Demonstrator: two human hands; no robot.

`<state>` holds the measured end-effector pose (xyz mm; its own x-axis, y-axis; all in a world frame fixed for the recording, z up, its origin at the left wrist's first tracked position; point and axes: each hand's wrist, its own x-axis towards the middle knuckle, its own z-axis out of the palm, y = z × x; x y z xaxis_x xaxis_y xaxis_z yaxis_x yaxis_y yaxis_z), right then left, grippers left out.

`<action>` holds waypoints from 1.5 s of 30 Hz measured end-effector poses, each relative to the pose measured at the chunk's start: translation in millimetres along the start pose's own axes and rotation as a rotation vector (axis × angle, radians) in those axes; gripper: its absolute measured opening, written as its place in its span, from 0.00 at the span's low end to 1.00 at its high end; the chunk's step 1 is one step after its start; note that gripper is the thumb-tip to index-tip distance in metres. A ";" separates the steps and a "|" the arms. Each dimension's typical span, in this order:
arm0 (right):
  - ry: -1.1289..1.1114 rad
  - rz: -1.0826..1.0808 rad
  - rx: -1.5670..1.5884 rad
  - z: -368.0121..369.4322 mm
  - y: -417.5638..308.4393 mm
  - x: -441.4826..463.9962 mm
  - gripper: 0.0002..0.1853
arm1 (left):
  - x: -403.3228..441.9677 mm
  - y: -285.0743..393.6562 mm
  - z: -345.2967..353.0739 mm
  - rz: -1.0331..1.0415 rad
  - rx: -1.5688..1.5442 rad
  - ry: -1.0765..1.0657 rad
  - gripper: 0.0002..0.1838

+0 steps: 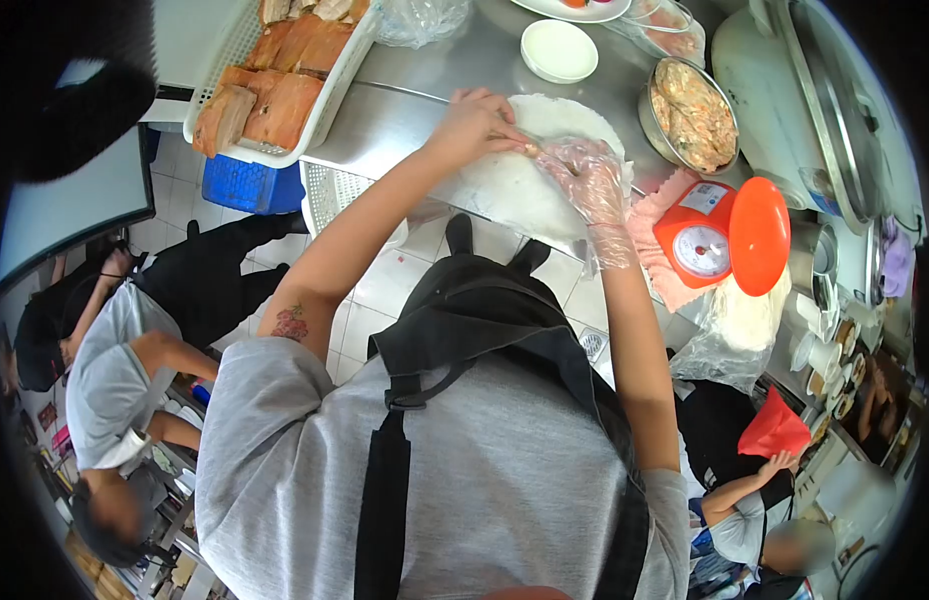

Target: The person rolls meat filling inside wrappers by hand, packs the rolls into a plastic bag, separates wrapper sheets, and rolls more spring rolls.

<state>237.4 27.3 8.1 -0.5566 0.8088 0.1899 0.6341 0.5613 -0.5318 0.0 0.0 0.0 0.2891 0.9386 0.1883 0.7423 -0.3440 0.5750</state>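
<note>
My left hand (472, 128) is bare, its fingers closed in a pinch at the middle of a pale round sheet (505, 195). Just to its right, my right hand (588, 182) wears a clear plastic glove. Its fingers are pressed together over the same spot, and the fingertips of both hands nearly meet. What lies between them is too small and covered to name. A metal bowl of pinkish minced filling (693, 115) stands right of the gloved hand. Behind the sheet sits a white bowl (560, 51).
An orange scale (697, 235) rests on a pink cloth (647, 222) at the right. A white basket (320, 130) holds orange-brown slabs (285, 105) at the left. A large metal pot (760, 80) stands far right. Other people are behind on both sides.
</note>
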 end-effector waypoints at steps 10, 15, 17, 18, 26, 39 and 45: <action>-0.071 -0.110 -0.050 25.0 -12.3 31.5 0.15 | -17.3 -15.1 -0.9 -0.061 0.054 0.186 0.14; -0.062 -0.080 -0.045 38.1 -25.6 33.5 0.14 | -38.0 -21.6 -11.5 -0.184 0.156 0.123 0.13; -0.063 -0.064 -0.001 38.0 -32.7 35.1 0.14 | -37.4 -21.7 -13.9 -0.183 0.151 0.131 0.12; -0.062 -0.063 0.002 41.3 -32.5 36.0 0.14 | -36.1 -21.7 -14.4 -0.158 0.150 0.133 0.12; -0.059 -0.007 -0.036 54.5 -46.3 43.5 0.13 | -26.7 -22.0 -17.6 -0.037 0.181 0.119 0.10; -0.065 0.061 -0.222 -15.4 39.6 -24.8 0.15 | -35.6 -23.6 -18.5 -0.075 0.167 0.095 0.11; 0.009 0.067 -0.129 -25.6 62.0 -50.4 0.14 | -38.6 -21.3 -24.2 -0.130 0.199 0.024 0.16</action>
<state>318.5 25.9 -13.3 -0.5060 0.8465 0.1655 0.7338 0.5233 -0.4332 -41.6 -28.3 -0.2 0.1701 0.9750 0.1433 0.8774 -0.2160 0.4283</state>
